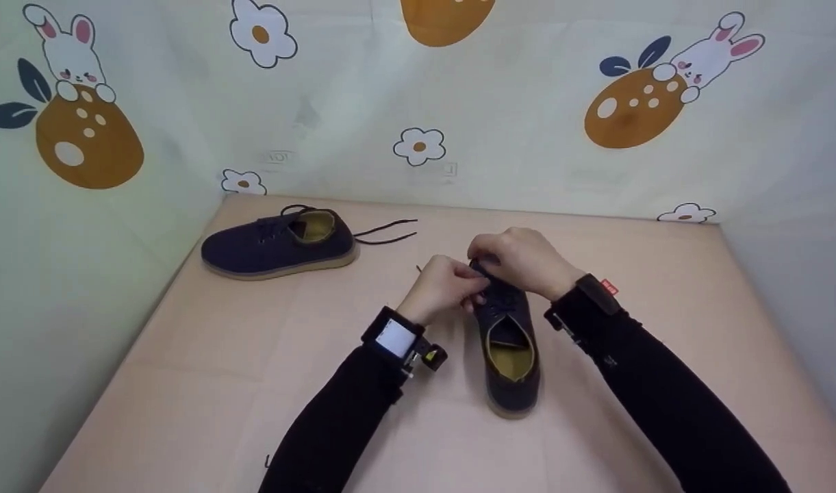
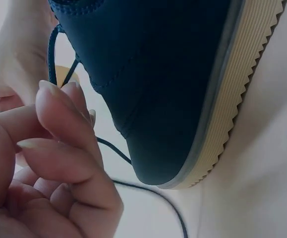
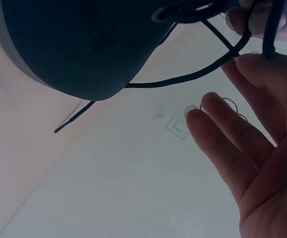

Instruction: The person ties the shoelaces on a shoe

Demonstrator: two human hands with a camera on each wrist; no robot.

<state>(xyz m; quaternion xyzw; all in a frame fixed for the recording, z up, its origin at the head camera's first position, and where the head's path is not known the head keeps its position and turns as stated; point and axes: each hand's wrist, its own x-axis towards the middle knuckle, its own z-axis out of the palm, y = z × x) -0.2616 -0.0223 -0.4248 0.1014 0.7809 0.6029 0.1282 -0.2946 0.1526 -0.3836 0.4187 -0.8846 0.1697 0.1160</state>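
A dark blue lace-up shoe (image 1: pixel 515 394) with a tan sole stands on the table, its heel toward me and its toe pointing away. Over its laces both hands work close together. My left hand (image 1: pixel 445 287) comes in from the left side and pinches the shoelace (image 2: pixel 52 54) between thumb and fingertips. From the right, my right hand (image 1: pixel 524 260) reaches over the front of the shoe. Its thumb and forefinger pinch the dark lace (image 3: pixel 183 78), while the other fingers stay spread in the right wrist view. Loose lace ends hang past the shoe's toe.
A matching shoe (image 1: pixel 260 250) sits at the back left of the table (image 1: pixel 205 397), with its loose laces (image 1: pixel 387 241) trailing right. Behind the table hangs a pale patterned cloth (image 1: pixel 349 89) with rabbits and flowers.
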